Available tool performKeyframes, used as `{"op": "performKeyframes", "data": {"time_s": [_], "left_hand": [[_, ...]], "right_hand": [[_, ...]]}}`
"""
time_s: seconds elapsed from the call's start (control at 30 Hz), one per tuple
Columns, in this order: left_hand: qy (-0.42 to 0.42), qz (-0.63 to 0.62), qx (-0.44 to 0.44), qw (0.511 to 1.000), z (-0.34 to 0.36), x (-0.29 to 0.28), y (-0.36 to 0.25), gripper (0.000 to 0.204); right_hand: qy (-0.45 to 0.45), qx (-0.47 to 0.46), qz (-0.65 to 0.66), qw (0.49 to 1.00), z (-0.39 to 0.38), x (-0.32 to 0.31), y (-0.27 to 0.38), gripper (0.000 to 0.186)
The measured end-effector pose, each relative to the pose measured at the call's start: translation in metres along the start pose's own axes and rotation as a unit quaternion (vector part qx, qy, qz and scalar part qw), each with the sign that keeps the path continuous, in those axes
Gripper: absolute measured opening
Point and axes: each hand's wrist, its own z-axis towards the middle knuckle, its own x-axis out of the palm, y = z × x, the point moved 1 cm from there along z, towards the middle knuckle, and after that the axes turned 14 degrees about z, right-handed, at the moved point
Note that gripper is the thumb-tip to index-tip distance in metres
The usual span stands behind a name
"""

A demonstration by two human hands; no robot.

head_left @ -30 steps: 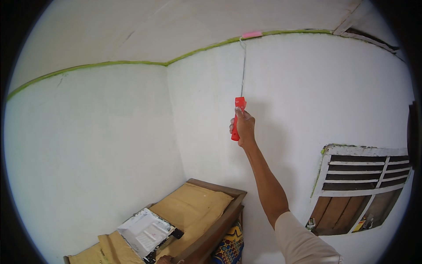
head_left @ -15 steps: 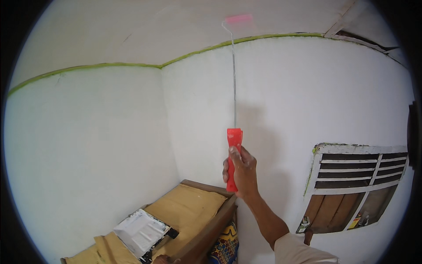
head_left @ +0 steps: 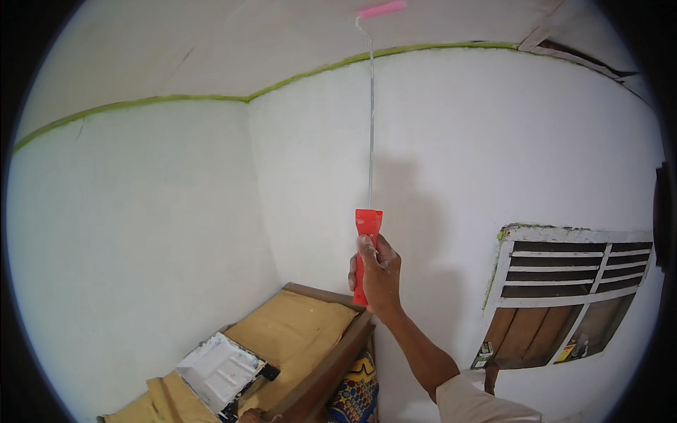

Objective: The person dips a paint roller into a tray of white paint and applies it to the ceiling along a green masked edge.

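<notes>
My right hand (head_left: 381, 278) is closed around the red handle (head_left: 367, 224) of a paint roller, which it holds upright in front of the wall. A long thin metal rod (head_left: 371, 120) rises from the handle to the pink roller sleeve (head_left: 383, 9), up at the pale ceiling (head_left: 211, 42). At the bottom edge only part of my left hand (head_left: 258, 416) shows, its bent fingers over the wooden rim (head_left: 317, 381) of a piece of furniture. A white-smeared paint tray (head_left: 220, 363) lies tilted on that furniture's top, close to my left hand.
Brown paper or card (head_left: 293, 321) covers the furniture top in the corner. Patterned blue and yellow cloth (head_left: 355, 391) hangs beside it. A green strip (head_left: 310, 75) runs between walls and ceiling. On the right, a slatted window (head_left: 553, 271) holds small items on its ledge; a ceiling gap (head_left: 582, 60) shows above.
The roller sleeve has moved farther along the ceiling, toward the top of the picture. My right hand and the handle have shifted slightly left in view. My left hand stays at the wooden rim.
</notes>
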Motion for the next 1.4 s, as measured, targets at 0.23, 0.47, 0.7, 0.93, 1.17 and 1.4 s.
{"op": "performKeyframes", "data": {"time_s": [0.23, 0.47, 0.7, 0.93, 1.17, 1.4], "left_hand": [[0.322, -0.145, -0.07, 0.933, 0.024, -0.018, 0.001, 0.051], [-0.024, 0.047, 0.044, 0.998, 0.027, -0.024, -0.007, 0.052], [-0.094, 0.069, 0.069, 0.991, 0.057, -0.046, -0.015, 0.052], [-0.065, -0.018, 0.031, 0.997, 0.023, -0.012, -0.003, 0.051], [0.209, -0.193, -0.123, 0.951, 0.022, -0.022, 0.002, 0.047], [0.172, -0.2, -0.097, 0.96, 0.037, -0.03, -0.003, 0.052]], "right_hand": [[0.02, 0.026, 0.031, 0.999, -0.013, 0.005, 0.02, 0.027], [-0.001, 0.008, 0.05, 0.999, 0.057, 0.002, 0.037, 0.027], [-0.045, -0.002, 0.045, 0.998, 0.138, -0.028, 0.018, 0.023], [-0.039, -0.027, 0.028, 0.998, 0.139, -0.035, 0.02, 0.024], [-0.033, 0.0, -0.032, 0.999, 0.037, -0.015, 0.04, 0.024], [-0.031, -0.023, 0.008, 0.999, 0.04, -0.004, 0.016, 0.021]]}}
